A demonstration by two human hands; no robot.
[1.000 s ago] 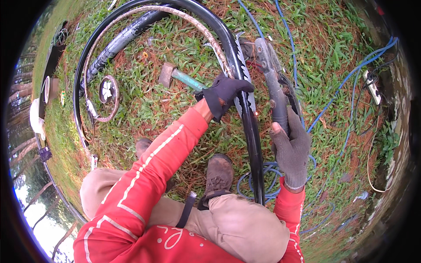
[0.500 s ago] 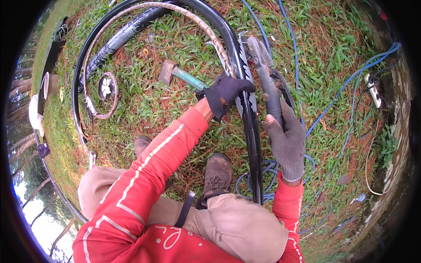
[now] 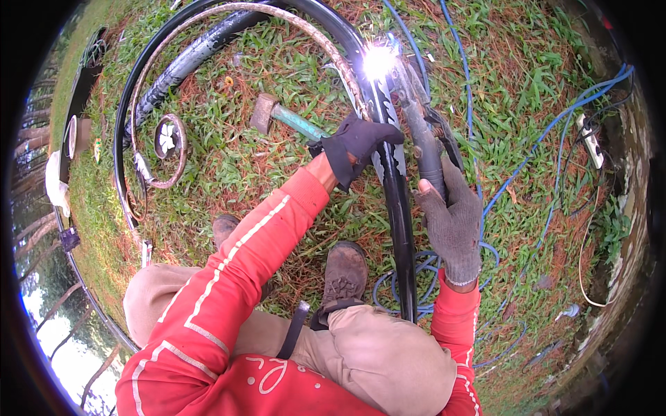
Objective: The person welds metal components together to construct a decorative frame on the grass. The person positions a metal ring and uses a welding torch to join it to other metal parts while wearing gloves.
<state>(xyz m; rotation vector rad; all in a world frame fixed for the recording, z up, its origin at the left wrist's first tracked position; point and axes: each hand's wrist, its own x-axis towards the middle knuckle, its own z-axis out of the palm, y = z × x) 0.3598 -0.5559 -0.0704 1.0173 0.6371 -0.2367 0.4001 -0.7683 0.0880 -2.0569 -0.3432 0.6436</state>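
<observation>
My left hand (image 3: 361, 144), in a dark fingerless-looking glove, closes over a curved black metal tube (image 3: 398, 243) that arcs up and away to the left. Jagged silvery pieces (image 3: 379, 166) run along the tube beside my fingers. In a grey knit glove, my right hand (image 3: 454, 232) grips a welding electrode holder (image 3: 429, 149), its head pointing away from me. A blinding white arc (image 3: 380, 62) burns at the tube just beyond the holder's head; the glare hides the electrode and contact point. A hammer (image 3: 295, 122) with a green handle lies on the grass left of my left hand.
Inside the curve are a rusty scrolled rod (image 3: 182, 156) and a thick, patchy black-and-grey tube (image 3: 187, 66). Blue cable (image 3: 527, 163) loops over the grass on the right, near a white power strip (image 3: 590, 143). My boot (image 3: 345, 270) stands left of the tube.
A bright arc with sparks has appeared on the tube ahead of the electrode holder. The holder's head has shifted slightly; my left hand keeps its place.
</observation>
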